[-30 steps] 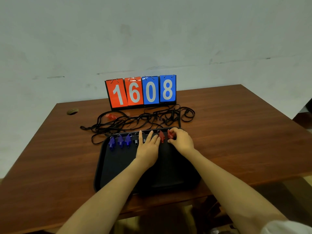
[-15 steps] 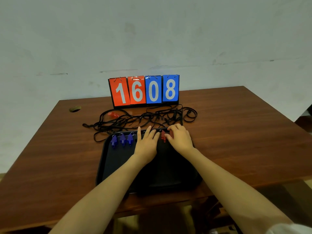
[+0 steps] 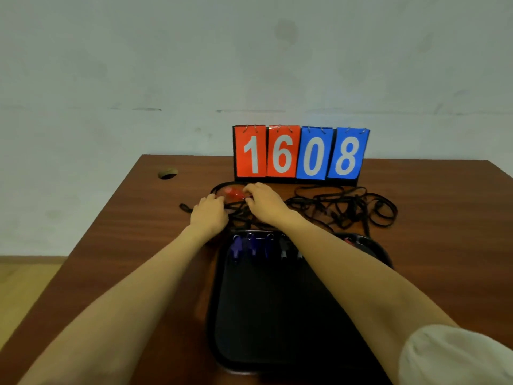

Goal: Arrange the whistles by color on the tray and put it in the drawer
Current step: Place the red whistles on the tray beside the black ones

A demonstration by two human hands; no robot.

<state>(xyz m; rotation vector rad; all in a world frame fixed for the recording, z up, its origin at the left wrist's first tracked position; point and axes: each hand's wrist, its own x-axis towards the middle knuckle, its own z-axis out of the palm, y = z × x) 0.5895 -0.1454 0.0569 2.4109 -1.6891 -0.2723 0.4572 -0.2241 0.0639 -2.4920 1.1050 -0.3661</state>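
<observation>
A red whistle lies on the table beyond the tray, still among tangled black lanyard cords. My right hand pinches this whistle at its right end. Just left of it, my left hand curls its fingers down onto the cords. The black tray sits near the front edge under my arms. Along its far rim stand three blue whistles and a black whistle. A second red whistle peeks out at the tray's far right; my right forearm hides the rest of that row.
A flip scoreboard reading 1608 stands at the back of the wooden table. A cable hole is at the far left. Loose cords spread to the right behind the tray. No drawer is in view.
Both hands left the tray's far rim and reached forward to the red whistle among the cords. The camera turned left and closer, so the tray now sits right of centre.
</observation>
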